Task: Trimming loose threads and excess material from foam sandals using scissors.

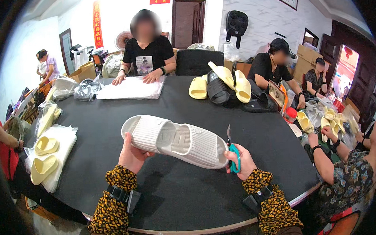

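A pair of light grey ribbed slide slippers (pixel 206 145), set end to end and overlapping in the middle, is held up over the black table. My left hand (pixel 133 155) grips the left end from below, fingers closed under it. At the right end, my right hand (pixel 243 160) pinches the slipper's tip. Scissors (pixel 235 158) with turquoise handles are hooked in that same hand, their blades pointing up and away. Both forearms come in from the lower edge in patterned sleeves.
On the black table (pixel 158 198), yellow slippers (pixel 43 168) lie on clear plastic bags at left. Yellow and black slippers (pixel 218 89) are piled at the far right. A person opposite presses both hands on a stack of plastic bags (pixel 132 87). Other people work at right, near more yellow slippers (pixel 305 121).
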A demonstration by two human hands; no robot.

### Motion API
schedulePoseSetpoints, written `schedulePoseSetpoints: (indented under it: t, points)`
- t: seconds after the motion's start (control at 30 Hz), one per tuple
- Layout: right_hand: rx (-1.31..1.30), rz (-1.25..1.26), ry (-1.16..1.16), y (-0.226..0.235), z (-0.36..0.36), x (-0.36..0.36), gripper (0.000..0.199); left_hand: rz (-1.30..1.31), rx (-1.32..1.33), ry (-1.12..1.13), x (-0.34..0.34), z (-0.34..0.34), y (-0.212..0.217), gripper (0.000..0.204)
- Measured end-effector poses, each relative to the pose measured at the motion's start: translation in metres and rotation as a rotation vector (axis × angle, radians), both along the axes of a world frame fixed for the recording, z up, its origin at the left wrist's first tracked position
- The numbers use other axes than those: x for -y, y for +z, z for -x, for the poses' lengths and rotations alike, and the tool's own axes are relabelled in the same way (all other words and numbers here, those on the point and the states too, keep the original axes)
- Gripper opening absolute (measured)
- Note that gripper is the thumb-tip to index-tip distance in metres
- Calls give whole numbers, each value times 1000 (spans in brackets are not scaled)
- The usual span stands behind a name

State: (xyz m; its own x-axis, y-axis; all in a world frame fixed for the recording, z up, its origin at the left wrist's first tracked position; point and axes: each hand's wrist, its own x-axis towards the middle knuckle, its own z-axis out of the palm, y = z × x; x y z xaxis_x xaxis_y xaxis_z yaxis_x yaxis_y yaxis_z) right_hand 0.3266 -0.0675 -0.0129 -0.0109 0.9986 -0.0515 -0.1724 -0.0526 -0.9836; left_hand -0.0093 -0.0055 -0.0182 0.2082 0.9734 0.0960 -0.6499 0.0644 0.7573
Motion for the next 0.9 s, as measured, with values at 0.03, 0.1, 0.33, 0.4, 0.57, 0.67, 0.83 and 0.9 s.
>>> schedulePoseSetpoints:
  t: [0.03,0.1,0.33,0.4,0.57,0.67,0.83,0.9]
  points:
    - [9,-4,9,2,1,1,47,-3,2,-12,-1,2,-2,59]
    - [6,-6,8,0,2,1,47,-5,6,-23,-1,5,-3,59]
    - [5,-18,-13,-4,0,0,44,31,-11,21,0,0,0,59]
    - [4,-20,-4,-3,1,1,44,38,-17,31,-2,2,-3,59]
    - [4,-18,-3,-1,2,1,44,5,-37,3,-3,6,-6,62]
    - [11,-7,4,-2,1,0,44,1,-36,-8,-3,6,-5,62]
    - [13,-2,-14,-2,0,0,46,49,-7,32,3,-3,3,58]
    - [5,-8,-7,-3,1,-1,46,51,-11,52,3,-1,3,58]
